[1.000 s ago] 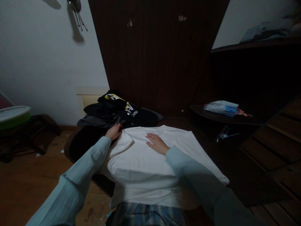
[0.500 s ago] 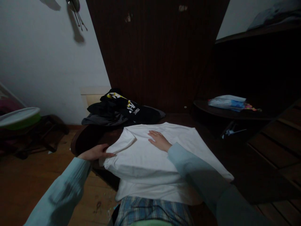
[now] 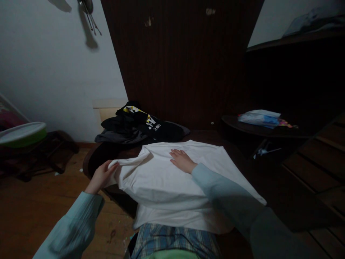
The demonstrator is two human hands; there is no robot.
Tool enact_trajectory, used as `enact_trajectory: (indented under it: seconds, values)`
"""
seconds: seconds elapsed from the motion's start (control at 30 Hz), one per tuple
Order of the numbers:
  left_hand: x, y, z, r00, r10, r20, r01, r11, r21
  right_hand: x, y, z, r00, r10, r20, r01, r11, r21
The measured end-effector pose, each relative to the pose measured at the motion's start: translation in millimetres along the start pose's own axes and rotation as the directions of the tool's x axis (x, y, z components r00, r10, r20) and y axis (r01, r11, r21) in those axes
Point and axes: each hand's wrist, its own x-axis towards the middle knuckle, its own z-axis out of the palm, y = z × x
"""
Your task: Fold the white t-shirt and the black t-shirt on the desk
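A white T-shirt (image 3: 167, 180) lies spread over the dark wooden tabletop, its near part hanging toward my lap. At its left side, my left hand (image 3: 101, 176) pinches the sleeve and holds it stretched out to the left, a little raised. My right hand (image 3: 183, 160) rests flat on the upper middle of the shirt, fingers extended and pressing on the cloth. Wrinkles run from the pinched sleeve toward the shirt's shoulder.
Behind the shirt sits a heap of dark clothes (image 3: 140, 126) with white and yellow print. A plastic packet (image 3: 260, 118) lies on a rounded shelf (image 3: 291, 132) at right. A stool with a green-edged top (image 3: 24, 135) stands at left. A dark wooden panel (image 3: 175, 64) rises behind.
My left hand has moved left and slightly up, drawing the sleeve out from the shirt's side. My right hand stays in place on the cloth.
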Motion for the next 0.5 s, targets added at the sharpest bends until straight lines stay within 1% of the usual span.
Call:
enact_trajectory:
  seconds: [0.07, 0.17, 0.23, 0.27, 0.33, 0.37, 0.43, 0.5]
  values:
    - [0, 2, -5.4, 0.999, -0.053, -0.004, 0.053, 0.993, -0.101, 4, -15, -9, 0.999, -0.038, 0.002, 0.038, 0.999, -0.036]
    - [-2, 9, -10.5, 0.985, -0.162, 0.059, 0.172, 0.949, -0.264, 11, -51, -18, 0.98, -0.198, -0.013, 0.198, 0.98, -0.001]
    - [-4, 16, -12.5, 0.97, -0.216, 0.115, 0.243, 0.907, -0.343, 13, -79, -17, 0.937, -0.349, 0.012, 0.347, 0.936, 0.059]
    - [-6, 21, -13.4, 0.962, -0.231, 0.142, 0.268, 0.889, -0.371, 13, -92, -14, 0.903, -0.429, 0.029, 0.426, 0.901, 0.085]
    - [-10, 30, -14.9, 0.954, -0.239, 0.179, 0.293, 0.864, -0.41, 11, -112, -5, 0.852, -0.523, 0.035, 0.517, 0.849, 0.112]
    - [-12, 35, -15.5, 0.953, -0.232, 0.195, 0.295, 0.858, -0.421, 10, -119, 0, 0.835, -0.548, 0.043, 0.54, 0.833, 0.12]
    - [-19, 43, -16.3, 0.954, -0.195, 0.229, 0.278, 0.861, -0.425, 8, -127, 10, 0.827, -0.56, 0.058, 0.549, 0.825, 0.138]
    - [-27, 50, -16.0, 0.953, -0.129, 0.275, 0.239, 0.877, -0.417, 7, -128, 17, 0.836, -0.545, 0.059, 0.526, 0.827, 0.198]
